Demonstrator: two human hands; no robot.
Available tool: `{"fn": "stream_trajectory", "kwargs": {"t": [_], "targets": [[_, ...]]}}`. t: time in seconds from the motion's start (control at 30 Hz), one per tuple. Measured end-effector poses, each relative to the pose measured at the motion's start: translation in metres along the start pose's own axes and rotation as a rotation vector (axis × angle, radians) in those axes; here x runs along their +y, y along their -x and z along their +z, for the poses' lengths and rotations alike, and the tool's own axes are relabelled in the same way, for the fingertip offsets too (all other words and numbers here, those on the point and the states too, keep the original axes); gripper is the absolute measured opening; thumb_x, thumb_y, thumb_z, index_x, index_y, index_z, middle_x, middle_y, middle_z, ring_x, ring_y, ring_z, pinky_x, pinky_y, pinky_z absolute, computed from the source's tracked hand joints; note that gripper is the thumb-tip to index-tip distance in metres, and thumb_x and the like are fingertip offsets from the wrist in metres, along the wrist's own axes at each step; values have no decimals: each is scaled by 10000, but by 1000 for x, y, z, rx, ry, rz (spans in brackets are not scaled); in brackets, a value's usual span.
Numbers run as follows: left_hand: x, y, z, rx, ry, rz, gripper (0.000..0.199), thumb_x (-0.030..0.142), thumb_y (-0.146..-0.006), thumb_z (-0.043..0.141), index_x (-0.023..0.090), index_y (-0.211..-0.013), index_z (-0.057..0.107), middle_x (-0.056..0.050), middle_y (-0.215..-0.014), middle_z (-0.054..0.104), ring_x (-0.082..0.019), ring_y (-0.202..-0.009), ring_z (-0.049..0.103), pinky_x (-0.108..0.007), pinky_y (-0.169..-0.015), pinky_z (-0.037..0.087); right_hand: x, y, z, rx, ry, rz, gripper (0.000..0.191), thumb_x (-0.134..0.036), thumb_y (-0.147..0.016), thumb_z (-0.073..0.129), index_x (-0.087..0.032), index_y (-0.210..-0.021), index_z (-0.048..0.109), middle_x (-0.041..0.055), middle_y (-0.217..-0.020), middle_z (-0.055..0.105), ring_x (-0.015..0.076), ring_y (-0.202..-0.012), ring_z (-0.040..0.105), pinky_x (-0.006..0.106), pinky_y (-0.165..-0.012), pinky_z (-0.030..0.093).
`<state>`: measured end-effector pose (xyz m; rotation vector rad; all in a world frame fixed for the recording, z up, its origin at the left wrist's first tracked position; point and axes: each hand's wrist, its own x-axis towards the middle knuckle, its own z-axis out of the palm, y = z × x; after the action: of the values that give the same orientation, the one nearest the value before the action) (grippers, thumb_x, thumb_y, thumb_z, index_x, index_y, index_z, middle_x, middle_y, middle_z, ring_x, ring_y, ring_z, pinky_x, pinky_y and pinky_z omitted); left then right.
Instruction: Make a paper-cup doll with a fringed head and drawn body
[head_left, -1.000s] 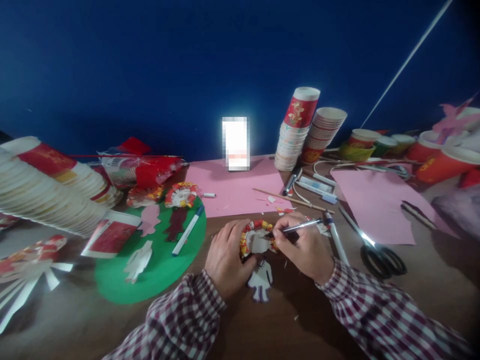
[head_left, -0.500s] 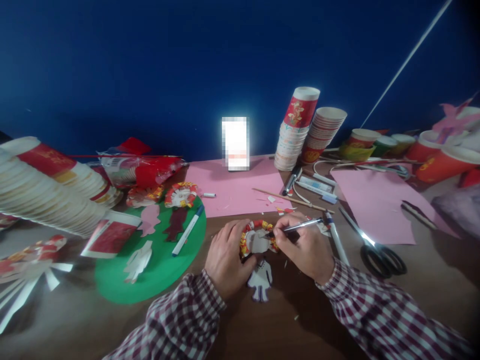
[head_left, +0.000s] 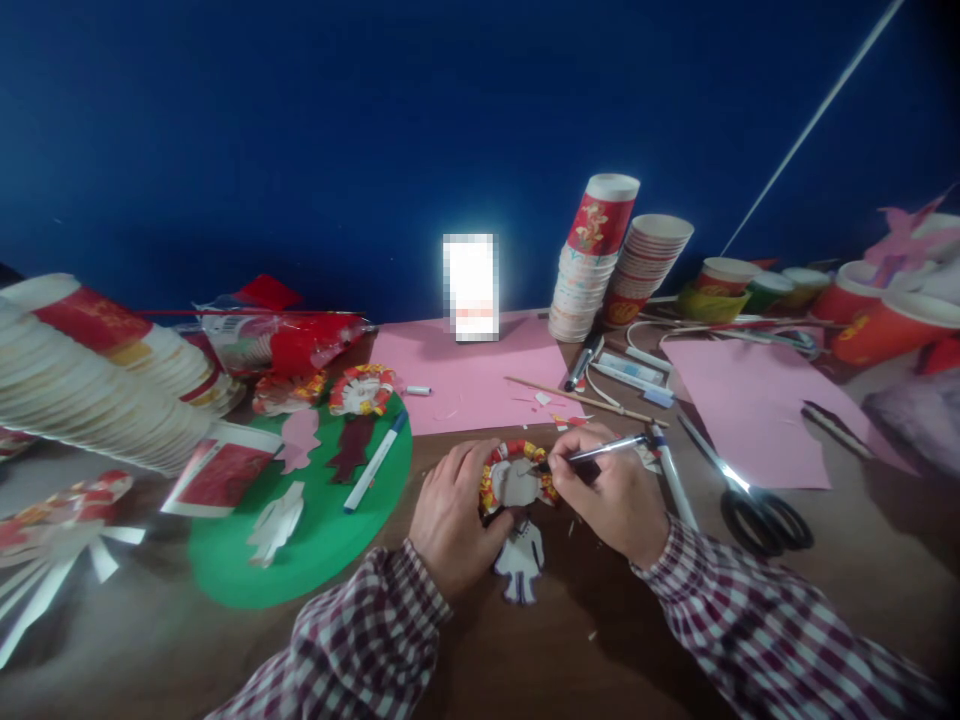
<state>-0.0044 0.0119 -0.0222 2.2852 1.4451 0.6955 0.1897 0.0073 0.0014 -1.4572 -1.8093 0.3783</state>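
Note:
A round paper ornament (head_left: pixel 519 484) with a red and yellow rim and a pale centre lies on the brown table. My left hand (head_left: pixel 459 510) grips its left edge, thumb along the bottom. In my right hand (head_left: pixel 606 490) is a slim dark pen (head_left: pixel 604 450), pinched between thumb and fingers, its tip at the upper right of the pale centre. Just below the ornament lies a white paper figure (head_left: pixel 519 565) with a purple outline, its top partly covered by the ornament and my left thumb.
Scissors (head_left: pixel 739 490) and a white marker (head_left: pixel 675 480) lie to the right. A green paper disc (head_left: pixel 315 540) with cut-outs and a blue-capped marker is left. Stacked cups (head_left: pixel 592 260) stand behind, near pink sheets (head_left: pixel 465 385); more cups lean at far left.
The pen tip has shifted slightly right and up over the ornament's pale centre, with a small move of my right fingers. My left hand has barely moved.

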Motion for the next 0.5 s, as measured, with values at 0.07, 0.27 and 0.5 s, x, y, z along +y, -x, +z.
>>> {"fn": "stream_trajectory", "kwargs": {"t": [0.07,0.27,0.5], "targets": [[0,0,0,-2,0,-4,632,213,-690,684,235,-1261,412,-51,-1196,542,-247,-1101,504,-413,-950,407,0,0,0,-1,4,3,131,-221,-813,531,-197,-691,574,27,-692,600,190,-740,562,316,-706,426],[0,0,-1,-9,5,4,631,205,-687,684,239,-1258,418,-46,-1203,539,-241,-1112,496,-401,-956,399,2,0,2,5,-10,-2,122,-219,-818,536,-196,-704,572,30,-704,603,197,-763,567,311,-710,425],[0,0,0,-10,11,6,628,197,-690,672,238,-1260,412,-45,-1203,537,-239,-1112,497,-404,-963,396,3,2,2,7,2,9,125,-228,-825,536,-190,-714,580,32,-714,600,189,-750,568,305,-697,429]]}}
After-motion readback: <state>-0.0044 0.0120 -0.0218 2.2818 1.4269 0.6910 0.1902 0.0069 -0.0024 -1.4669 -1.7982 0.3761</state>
